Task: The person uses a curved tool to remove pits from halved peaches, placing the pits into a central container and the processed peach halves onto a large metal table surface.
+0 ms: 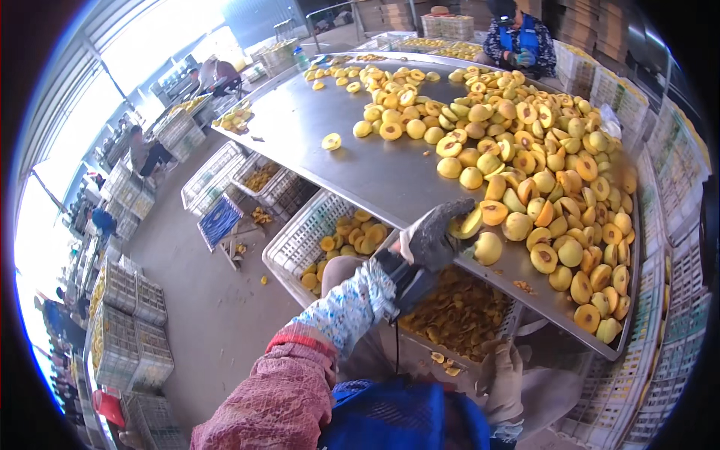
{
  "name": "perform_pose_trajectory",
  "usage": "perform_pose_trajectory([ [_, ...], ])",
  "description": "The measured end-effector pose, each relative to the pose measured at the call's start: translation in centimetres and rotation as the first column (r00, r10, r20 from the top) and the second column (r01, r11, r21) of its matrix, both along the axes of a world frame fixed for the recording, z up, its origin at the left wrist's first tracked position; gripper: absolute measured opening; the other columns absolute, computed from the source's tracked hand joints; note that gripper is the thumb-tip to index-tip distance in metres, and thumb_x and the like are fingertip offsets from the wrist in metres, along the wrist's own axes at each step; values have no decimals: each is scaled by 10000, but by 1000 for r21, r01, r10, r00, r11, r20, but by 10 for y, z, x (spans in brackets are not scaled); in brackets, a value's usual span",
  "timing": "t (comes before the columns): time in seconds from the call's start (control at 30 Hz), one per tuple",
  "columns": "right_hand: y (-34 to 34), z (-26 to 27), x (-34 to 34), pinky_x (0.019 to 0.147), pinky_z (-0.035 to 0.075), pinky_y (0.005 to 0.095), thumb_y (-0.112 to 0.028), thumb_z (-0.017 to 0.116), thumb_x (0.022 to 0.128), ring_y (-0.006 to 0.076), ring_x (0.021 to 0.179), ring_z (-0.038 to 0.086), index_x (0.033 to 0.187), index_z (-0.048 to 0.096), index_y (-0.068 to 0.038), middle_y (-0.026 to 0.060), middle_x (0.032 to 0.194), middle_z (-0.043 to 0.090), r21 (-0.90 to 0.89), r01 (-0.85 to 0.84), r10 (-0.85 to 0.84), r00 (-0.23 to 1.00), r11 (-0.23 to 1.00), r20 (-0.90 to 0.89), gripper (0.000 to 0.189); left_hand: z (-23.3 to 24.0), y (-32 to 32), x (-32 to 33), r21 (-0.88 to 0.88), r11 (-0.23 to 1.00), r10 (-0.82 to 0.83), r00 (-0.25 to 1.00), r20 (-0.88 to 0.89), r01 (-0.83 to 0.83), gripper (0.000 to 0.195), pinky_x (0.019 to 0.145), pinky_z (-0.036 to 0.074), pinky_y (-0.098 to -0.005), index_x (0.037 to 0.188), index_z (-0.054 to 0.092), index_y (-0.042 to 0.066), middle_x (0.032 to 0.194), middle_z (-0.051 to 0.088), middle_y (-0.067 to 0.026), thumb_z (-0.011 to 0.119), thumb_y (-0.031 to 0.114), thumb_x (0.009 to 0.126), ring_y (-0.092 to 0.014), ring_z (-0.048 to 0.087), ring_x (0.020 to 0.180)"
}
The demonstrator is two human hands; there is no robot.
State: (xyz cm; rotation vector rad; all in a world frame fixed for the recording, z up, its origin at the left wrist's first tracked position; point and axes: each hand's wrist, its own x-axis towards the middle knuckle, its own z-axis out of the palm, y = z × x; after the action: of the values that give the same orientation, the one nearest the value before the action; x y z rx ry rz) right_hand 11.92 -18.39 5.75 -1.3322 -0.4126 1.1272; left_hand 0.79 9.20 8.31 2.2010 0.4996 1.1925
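Observation:
My left hand (432,239), in a dark grey glove with a black strapped device at the wrist, is at the near edge of a metal table (394,185). Its fingers close on a yellow peach half (468,224), beside a whole-looking peach (487,248). Low at my knees is my right hand (500,379) in a beige glove; its fingers are partly hidden, and whether it holds anything is unclear. A large heap of halved peaches (529,152) spreads over the table's right side, many with brown pit centres showing.
Under the table edge stand a white crate (287,247) of peach halves and a container of brownish peelings or scraps (455,315). A blue folding stool (219,222) is left. Stacked crates (669,315) line the right. Another person (520,42) works at the far end.

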Motion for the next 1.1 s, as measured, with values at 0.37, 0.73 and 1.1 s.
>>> perform_pose_trajectory([
  [0.37,17,55,0,441,316,239,-287,547,992,69,471,376,1269,514,1,-16,629,458,-185,-60,111,954,981,280,401,-25,-79,-9,-414,847,-295,943,153,333,500,1038,469,-387,1380,454,-11,1340,549,-160,546,-71,892,-235,542,1245],
  [0.73,30,25,7,770,478,483,-300,565,983,437,886,640,1103,529,16,267,910,654,-245,-182,303,663,952,684,340,-41,-105,14,-692,347,-307,774,553,632,389,971,505,-368,1334,497,58,1229,606,-98,412,318,1057,-216,608,1117],
  [1.1,32,51,9,764,481,478,-301,550,992,440,887,641,1104,521,32,282,909,655,-369,-200,411,609,908,679,353,-50,-91,15,-387,845,-397,918,7,369,373,909,506,-369,1267,483,-37,1118,640,-147,615,139,965,-239,640,1007],
])
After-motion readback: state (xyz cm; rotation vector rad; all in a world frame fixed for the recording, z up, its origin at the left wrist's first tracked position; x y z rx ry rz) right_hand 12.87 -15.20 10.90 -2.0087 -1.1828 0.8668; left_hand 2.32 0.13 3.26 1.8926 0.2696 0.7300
